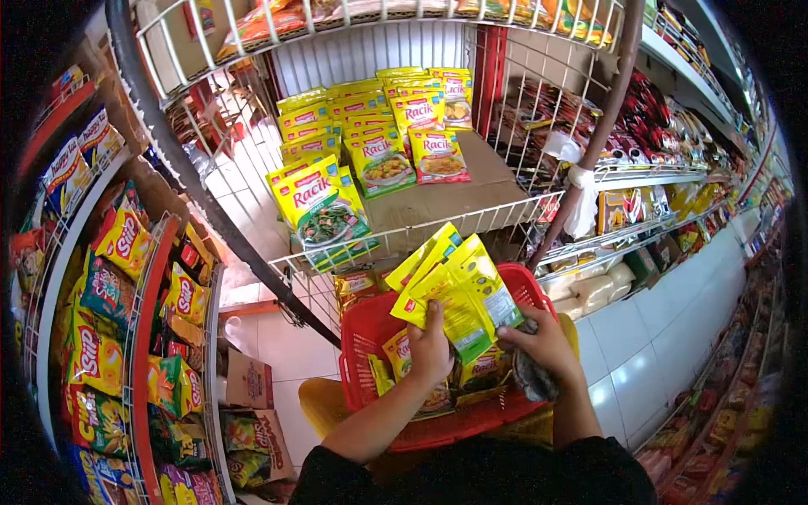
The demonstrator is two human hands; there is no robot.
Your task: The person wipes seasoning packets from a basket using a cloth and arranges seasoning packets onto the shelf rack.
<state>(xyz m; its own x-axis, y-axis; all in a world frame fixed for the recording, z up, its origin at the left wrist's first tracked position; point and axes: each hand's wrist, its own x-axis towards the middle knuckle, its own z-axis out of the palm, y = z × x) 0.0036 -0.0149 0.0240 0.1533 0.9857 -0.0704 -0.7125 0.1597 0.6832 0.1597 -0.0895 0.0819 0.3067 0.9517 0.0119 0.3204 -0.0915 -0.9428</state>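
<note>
Above a red basket, my left hand grips several yellow-green seasoning packets, fanned out, with the thumb on top. My right hand pinches the lower right edge of the same packets and also has a dark grey cloth under its fingers. More packets lie inside the basket below my hands. In front, rows of Racik packets stand on a cardboard-lined wire shelf, with a green-labelled stack at its front left.
Snack bags fill the racks on the left. A wire shelf tier holding packets hangs above. On the right are shelves with more goods and a tiled floor. A dark metal post stands at the rack's right corner.
</note>
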